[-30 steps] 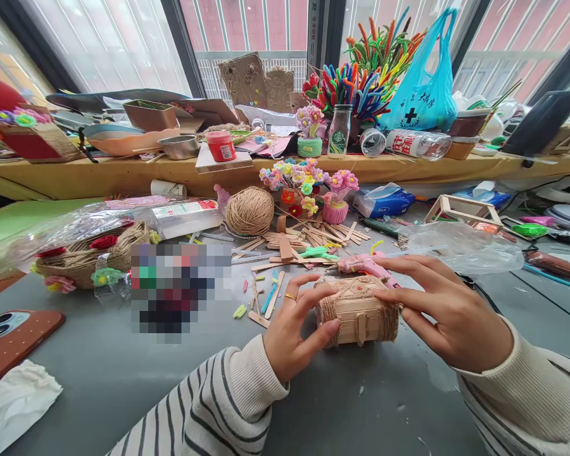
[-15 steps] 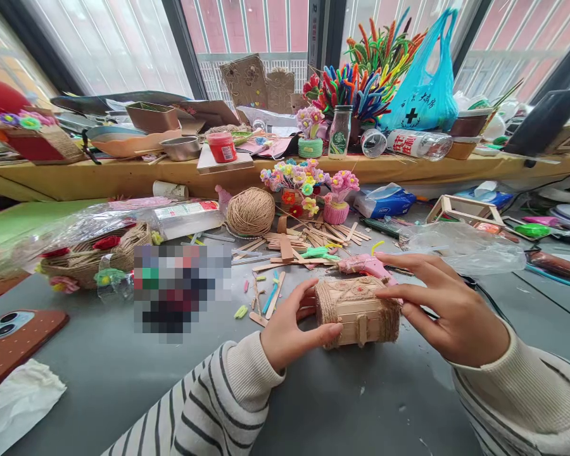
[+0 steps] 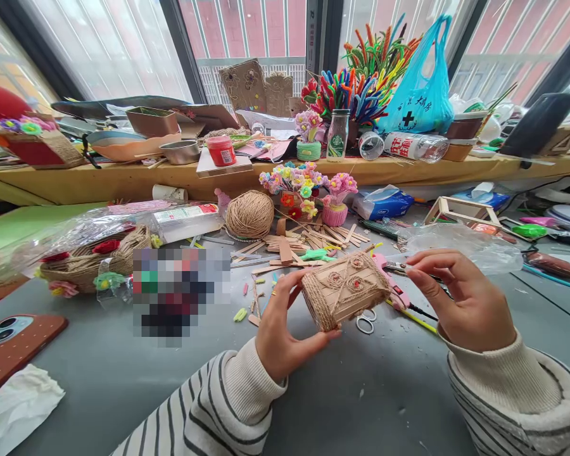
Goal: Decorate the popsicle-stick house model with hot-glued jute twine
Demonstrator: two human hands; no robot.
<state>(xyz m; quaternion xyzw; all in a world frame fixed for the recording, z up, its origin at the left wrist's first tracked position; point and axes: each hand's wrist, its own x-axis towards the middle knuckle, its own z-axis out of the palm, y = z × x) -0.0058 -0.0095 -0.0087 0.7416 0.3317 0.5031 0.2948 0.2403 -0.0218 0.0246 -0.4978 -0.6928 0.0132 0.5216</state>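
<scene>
To the near right of the twine ball (image 3: 249, 215), the left hand (image 3: 276, 328) gripped the box (image 3: 346, 291), thumb and fingers parted. The right hand (image 3: 475, 311) was pinched nearly closed; its hold was unclear.

The tan, barrel-shaped wooden box (image 3: 349, 285) had matt slats (image 3: 351, 308) and rough twine bands (image 3: 317, 305). The pink, pistol-shaped glue gun (image 3: 399, 297), partly hidden, seemed smooth plastic.

On the shelf (image 3: 209, 184), toward its right end, a bag (image 3: 420, 95) shows Chinese characters, 大 among them, above a black cross (image 3: 408, 118). By the front edge, a glass bottle (image 3: 337, 130) bears a green Starbucks logo (image 3: 336, 146); a plastic bottle's (image 3: 415, 146) red characters are unclear.
</scene>
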